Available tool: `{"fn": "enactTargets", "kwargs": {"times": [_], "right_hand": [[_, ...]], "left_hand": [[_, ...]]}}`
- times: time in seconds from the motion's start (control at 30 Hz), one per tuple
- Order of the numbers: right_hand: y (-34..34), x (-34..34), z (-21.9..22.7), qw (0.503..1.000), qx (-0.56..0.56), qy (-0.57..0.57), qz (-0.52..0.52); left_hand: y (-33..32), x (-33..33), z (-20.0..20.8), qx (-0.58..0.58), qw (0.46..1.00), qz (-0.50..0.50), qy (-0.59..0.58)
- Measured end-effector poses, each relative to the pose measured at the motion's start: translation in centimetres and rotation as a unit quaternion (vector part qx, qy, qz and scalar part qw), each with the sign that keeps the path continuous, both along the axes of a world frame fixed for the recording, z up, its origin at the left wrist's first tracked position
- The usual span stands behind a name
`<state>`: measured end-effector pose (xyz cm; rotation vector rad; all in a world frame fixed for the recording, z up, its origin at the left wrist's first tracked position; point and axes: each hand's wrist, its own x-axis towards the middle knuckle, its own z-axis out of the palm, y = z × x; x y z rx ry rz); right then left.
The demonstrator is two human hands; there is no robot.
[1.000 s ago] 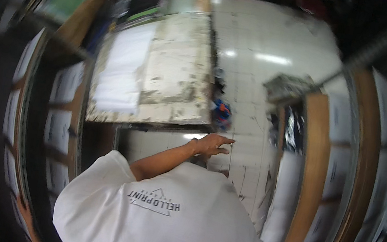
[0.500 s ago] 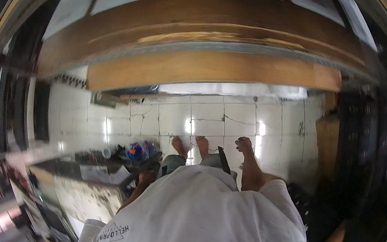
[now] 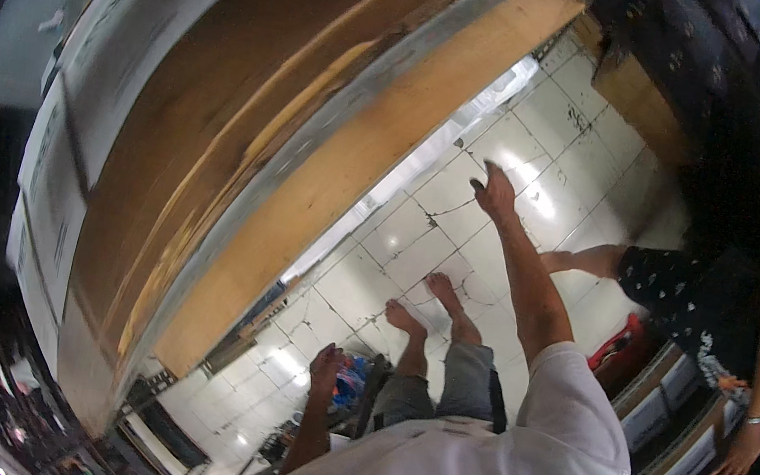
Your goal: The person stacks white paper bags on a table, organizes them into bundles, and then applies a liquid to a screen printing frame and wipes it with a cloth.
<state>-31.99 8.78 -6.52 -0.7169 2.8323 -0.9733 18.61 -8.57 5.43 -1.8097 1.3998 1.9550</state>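
My right hand [image 3: 495,191] is stretched out over the white tiled floor [image 3: 419,244], fingers apart and holding nothing. It is close to the wooden edge of a long bench [image 3: 384,149]. My left hand [image 3: 324,368] hangs low beside my leg, next to a blue and red bundle [image 3: 349,380]. Whether it grips anything is unclear. My bare feet [image 3: 428,310] stand on the cracked tiles, and my white shirt [image 3: 482,473] fills the lower edge.
The wooden bench with a metal rail [image 3: 318,128] curves across the upper left, white sheets [image 3: 52,176] beyond it. Another person in dark patterned clothes [image 3: 687,306] stands at the right, one hand [image 3: 729,472] on white boxes [image 3: 672,403]. A red object [image 3: 620,340] lies by them.
The view has swung around a lot. My right arm is now stretched further out over the floor. The other person at the right shows more fully.
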Motion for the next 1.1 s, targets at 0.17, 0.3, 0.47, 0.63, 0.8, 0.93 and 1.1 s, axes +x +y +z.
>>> {"fn": "enactTargets", "kwargs": {"times": [0.17,0.3,0.47,0.63,0.8,0.93,1.1], "right_hand": [[-8.2,-7.1,-1.1,0.997,0.034,0.076,-0.007],[-12.2,-10.8,-4.1,0.989,0.136,0.044,-0.031],[-14.1,-13.9,-7.7,0.975,0.218,0.015,-0.043],[-15.4,-13.0,-8.5,0.985,0.116,0.101,-0.077],[-15.7,-14.0,-10.8,0.996,0.027,0.051,-0.070],[-15.5,-15.1,-12.6,0.999,0.004,0.023,-0.028],[-16.7,-13.7,-11.3,0.984,0.049,0.129,-0.113]], "left_hand": [[-0.3,6.6,-5.4,-0.057,0.990,-0.130,0.025],[1.9,11.9,-5.1,-0.021,0.992,-0.126,0.001],[3.2,14.1,-2.9,-0.011,0.989,-0.127,-0.076],[4.6,13.8,-2.9,-0.009,0.990,-0.105,-0.091],[4.5,12.8,-2.8,-0.016,0.992,-0.101,-0.077],[4.4,12.3,-2.7,-0.020,0.994,-0.092,-0.056],[6.1,12.4,-2.2,-0.016,0.998,-0.048,-0.044]]}}
